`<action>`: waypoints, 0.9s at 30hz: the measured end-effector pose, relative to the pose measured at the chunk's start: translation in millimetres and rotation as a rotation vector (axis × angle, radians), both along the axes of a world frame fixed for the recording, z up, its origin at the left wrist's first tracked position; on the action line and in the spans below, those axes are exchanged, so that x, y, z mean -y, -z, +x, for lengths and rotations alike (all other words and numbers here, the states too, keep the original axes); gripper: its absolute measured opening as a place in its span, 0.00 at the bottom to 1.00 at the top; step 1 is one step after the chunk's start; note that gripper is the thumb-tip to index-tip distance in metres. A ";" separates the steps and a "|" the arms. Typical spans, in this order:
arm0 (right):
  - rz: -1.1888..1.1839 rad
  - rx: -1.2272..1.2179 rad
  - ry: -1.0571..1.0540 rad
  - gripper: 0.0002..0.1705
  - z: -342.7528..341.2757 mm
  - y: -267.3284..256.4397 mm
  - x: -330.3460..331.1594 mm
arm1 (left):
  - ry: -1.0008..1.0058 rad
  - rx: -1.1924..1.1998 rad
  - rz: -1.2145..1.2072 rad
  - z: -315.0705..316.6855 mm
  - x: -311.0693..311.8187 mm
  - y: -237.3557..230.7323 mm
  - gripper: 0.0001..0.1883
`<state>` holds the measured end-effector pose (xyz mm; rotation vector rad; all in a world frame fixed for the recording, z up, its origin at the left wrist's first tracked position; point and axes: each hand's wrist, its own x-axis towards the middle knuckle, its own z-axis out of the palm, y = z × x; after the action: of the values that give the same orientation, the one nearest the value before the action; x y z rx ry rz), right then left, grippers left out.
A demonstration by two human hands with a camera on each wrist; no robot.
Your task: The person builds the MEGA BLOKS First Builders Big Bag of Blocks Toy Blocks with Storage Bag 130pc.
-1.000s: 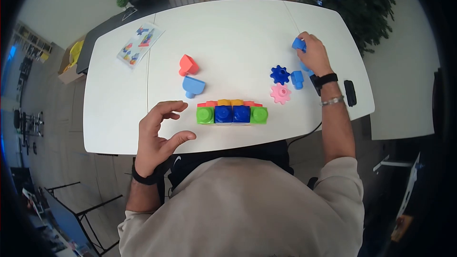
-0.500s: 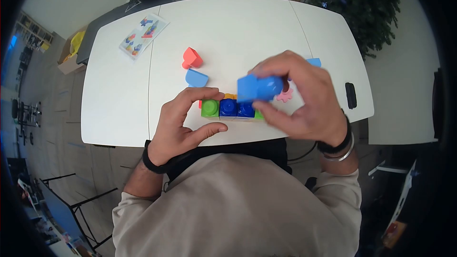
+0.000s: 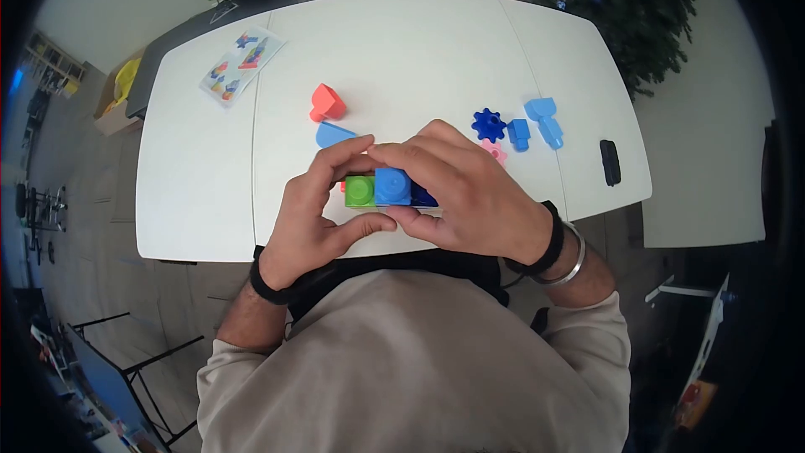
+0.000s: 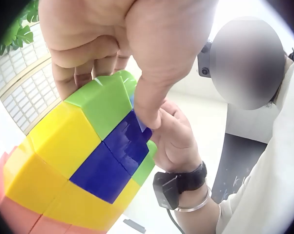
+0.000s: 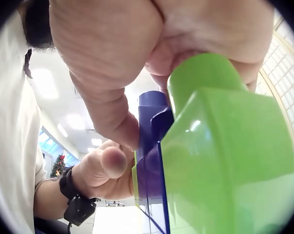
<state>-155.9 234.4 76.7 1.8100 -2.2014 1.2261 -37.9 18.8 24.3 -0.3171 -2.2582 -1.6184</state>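
Block (image 3: 392,187) now arriving over the stack (image 4: 83,161), your right hand (image 3: 470,189) is pinching it while your left hand (image 3: 312,211) is curling round the stack, which is apparently gaining height.

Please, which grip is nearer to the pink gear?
Right. In the head view, the right grip partly hides the pink gear; the left grip is farther off leftward, at a green block.

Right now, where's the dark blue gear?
In the head view, the dark blue gear lies right of centre on the table, beyond the pink gear, beside a blue block.
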 end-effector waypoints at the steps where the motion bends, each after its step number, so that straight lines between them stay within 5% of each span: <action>1: 0.006 -0.003 0.015 0.40 -1.9 -0.3 -4.4 | -0.015 0.004 0.040 -1.0 -3.8 0.4 0.44; 4: 0.020 0.057 -0.039 0.40 -17.4 -1.9 -22.2 | -0.064 0.050 -0.026 1.3 -5.1 1.5 0.36; 8: 0.143 0.035 0.376 0.27 -72.9 16.9 -74.0 | -0.012 0.121 -0.099 3.9 0.1 -1.7 0.27; 10: 0.185 0.207 0.508 0.25 -97.9 32.4 -99.4 | -0.006 0.115 -0.093 2.8 1.2 -0.2 0.26; 16: 0.438 0.076 0.824 0.26 -116.2 113.5 -125.9 | 0.002 0.119 -0.090 1.3 4.2 1.7 0.26; 21: 0.335 0.030 0.810 0.22 -123.4 121.8 -120.5 | -0.017 0.166 -0.103 2.2 2.5 -2.2 0.26; 23: 0.281 -0.013 0.788 0.22 -110.8 93.0 -108.0 | 0.004 0.090 -0.070 0.8 2.4 2.0 0.26; 27: 0.067 0.109 0.422 0.29 -46.9 -7.4 -68.8 | 0.003 0.142 -0.069 1.6 2.2 -0.3 0.26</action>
<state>-202.8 303.2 84.1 1.2227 -2.5318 1.1907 -36.4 16.7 24.6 -0.2286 -2.4237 -1.6142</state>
